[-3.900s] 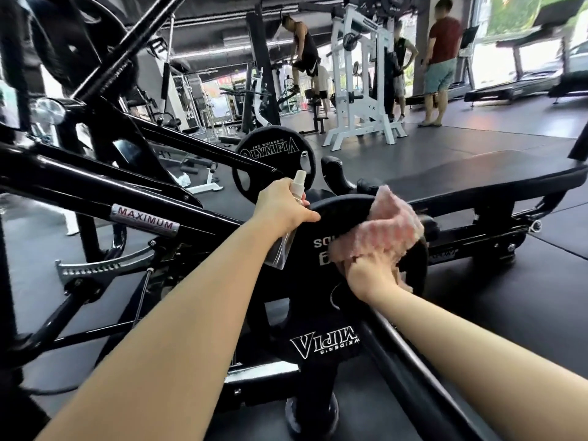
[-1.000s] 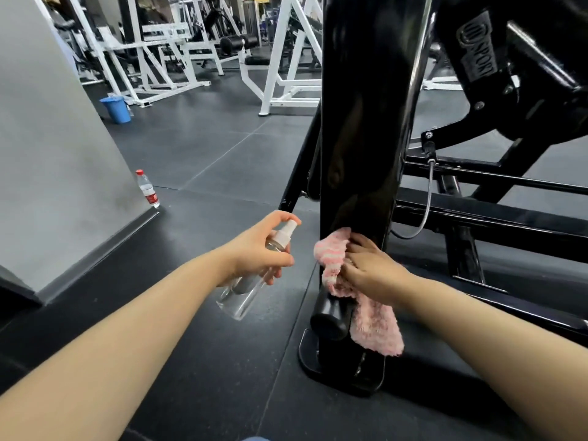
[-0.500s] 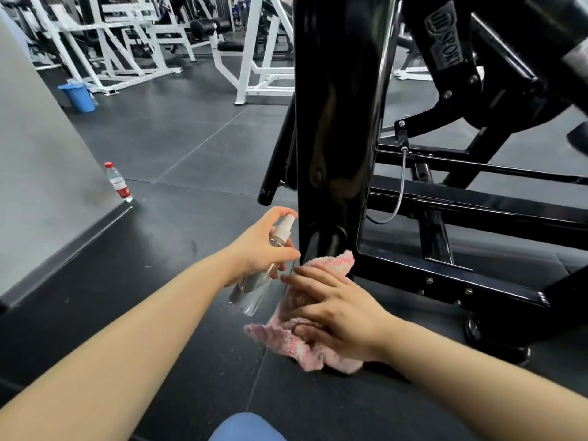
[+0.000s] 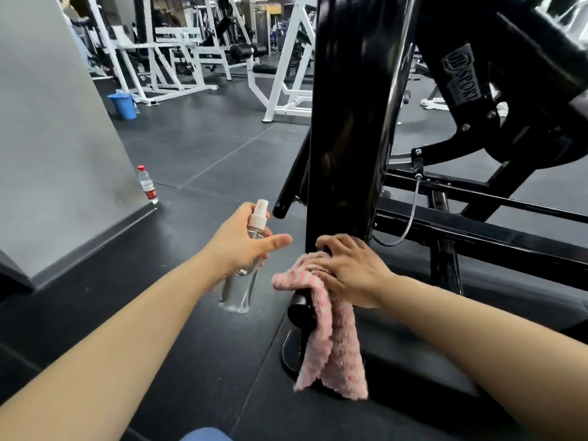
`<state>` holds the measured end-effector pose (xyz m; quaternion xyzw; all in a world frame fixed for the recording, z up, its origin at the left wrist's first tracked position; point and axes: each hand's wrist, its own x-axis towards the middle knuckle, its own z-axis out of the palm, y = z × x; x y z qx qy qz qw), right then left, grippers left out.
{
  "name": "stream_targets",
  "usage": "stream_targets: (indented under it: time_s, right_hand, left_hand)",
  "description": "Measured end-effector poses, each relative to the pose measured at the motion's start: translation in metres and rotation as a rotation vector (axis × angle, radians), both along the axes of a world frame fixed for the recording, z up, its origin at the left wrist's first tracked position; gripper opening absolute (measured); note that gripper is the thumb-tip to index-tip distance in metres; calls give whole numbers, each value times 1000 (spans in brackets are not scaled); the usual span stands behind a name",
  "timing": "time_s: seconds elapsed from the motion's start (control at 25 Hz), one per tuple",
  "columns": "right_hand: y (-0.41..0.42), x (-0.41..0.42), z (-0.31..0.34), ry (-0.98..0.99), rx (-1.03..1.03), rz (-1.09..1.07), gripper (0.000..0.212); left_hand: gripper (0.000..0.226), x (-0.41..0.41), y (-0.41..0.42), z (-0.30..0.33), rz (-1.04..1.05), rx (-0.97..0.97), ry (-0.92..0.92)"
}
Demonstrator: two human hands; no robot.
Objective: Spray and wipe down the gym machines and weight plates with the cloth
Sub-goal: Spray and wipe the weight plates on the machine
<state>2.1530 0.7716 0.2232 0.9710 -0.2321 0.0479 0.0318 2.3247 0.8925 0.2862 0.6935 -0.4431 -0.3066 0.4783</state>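
Cloth (image 4: 331, 342) drapes over a black machine post (image 4: 346, 122), pressed by the right hand (image 4: 346, 268), fingers spread, fingertips partly hidden; left hand (image 4: 241, 246) grips a spray bottle (image 4: 245, 281).

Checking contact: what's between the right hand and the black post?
In the head view, the pink cloth lies under the right hand, draped over a stub at the post's base.
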Motion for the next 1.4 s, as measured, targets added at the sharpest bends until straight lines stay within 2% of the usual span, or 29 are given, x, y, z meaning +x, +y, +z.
stream_targets:
  time_s: [0.08, 0.16, 0.2, 0.24, 0.32, 0.36, 0.4, 0.44, 0.52, 0.56, 0.64, 0.72, 0.8, 0.84, 0.88, 0.96, 1.04, 1.12, 1.32, 1.4]
  right_hand:
    - [-13, 14, 10, 106, -161, -97, 59]
    - [-15, 24, 22, 79, -130, -141, 44]
    - [-14, 24, 28, -9, -22, -170, 44]
    - [-13, 21, 34, -162, 192, -206, 45]
    - [-9, 9, 47, -482, 903, -189, 41]
    - [-4, 2, 52, -532, 1192, -142, 37]
    - [0, -3, 52, -505, 1304, -89, 34]
    - [6, -6, 50, -494, 1288, -65, 31]
    - [15, -11, 39, -608, 1161, -141, 13]
    - [15, -15, 33, -689, 1123, -229, 9]
    - [13, -28, 20, -772, 1171, -384, 14]
    - [10, -40, 7, -792, 1404, -460, 20]
    - [11, -42, -1, -825, 1666, -420, 24]
    - [11, -42, -2, -834, 1733, -383, 27]
    - [8, -40, -4, -828, 1752, -343, 30]
    - [4, -36, -6, -818, 1701, -312, 25]
    - [1, -31, -8, -821, 1601, -310, 13]
    - [0, -28, -10, -809, 1480, -292, 15]
    - [23, -31, -14, -723, 1265, -309, 19]
    - [39, -35, -15, -707, 1279, -272, 26]
  left_hand:
    - [27, -7, -6, 13, 33, -49, 84]
    - [21, -17, -16, 25, 76, -70, 202]
    - [20, -21, -22, 28, 85, -91, 262]
    - [19, -26, -28, 29, 87, -113, 301]
    - [16, -33, -44, 23, 104, -126, 273]
    - [18, -40, -52, 19, 125, -123, 252]
    - [25, -49, -59, 17, 144, -118, 241]
    - [36, -58, -65, 14, 146, -118, 232]
    - [53, -76, -73, 6, 119, -106, 189]
    - [57, -80, -75, -2, 124, -70, 136]
    - [58, -83, -73, -16, 154, 86, 11]
    - [50, -81, -72, -32, 112, 326, -102]
    - [39, -81, -80, -44, -2, 523, -224]
    - [38, -80, -85, -46, -41, 573, -266]
    - [40, -78, -90, -45, -60, 609, -260]
    - [42, -69, -102, -51, -86, 619, -98]
    - [46, -58, -105, -55, -109, 557, 6]
    - [53, -47, -105, -59, -120, 594, 68]
    - [38, -47, -75, -63, -183, 548, 203]
    - [33, -48, -50, -68, -187, 532, 305]
